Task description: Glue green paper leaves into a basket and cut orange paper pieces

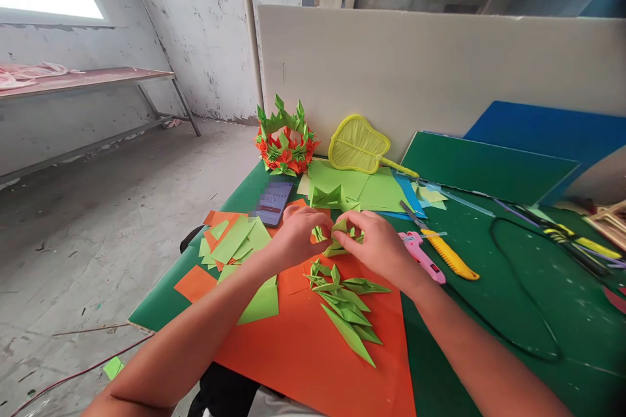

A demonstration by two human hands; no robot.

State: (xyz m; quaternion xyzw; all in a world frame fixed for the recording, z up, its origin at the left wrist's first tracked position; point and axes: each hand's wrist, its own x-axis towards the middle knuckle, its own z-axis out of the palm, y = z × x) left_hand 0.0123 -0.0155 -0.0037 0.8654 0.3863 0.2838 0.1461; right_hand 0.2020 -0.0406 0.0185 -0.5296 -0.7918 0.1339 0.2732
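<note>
My left hand and my right hand meet over the orange sheet. Between them is a green folded paper piece, pinched by the fingers of both. Its far side is partly hidden by my fingers. Just nearer to me lie several pointed green paper folds in a loose pile. Left of my left hand are loose green paper squares and an orange paper piece. Beyond my hands stands another folded green paper strip.
An orange and green paper crown stands at the far left corner, near a phone. A yellow fly swatter leans at the back. Right of my hands lie a pink glue gun, its cable and a yellow utility knife on the green board.
</note>
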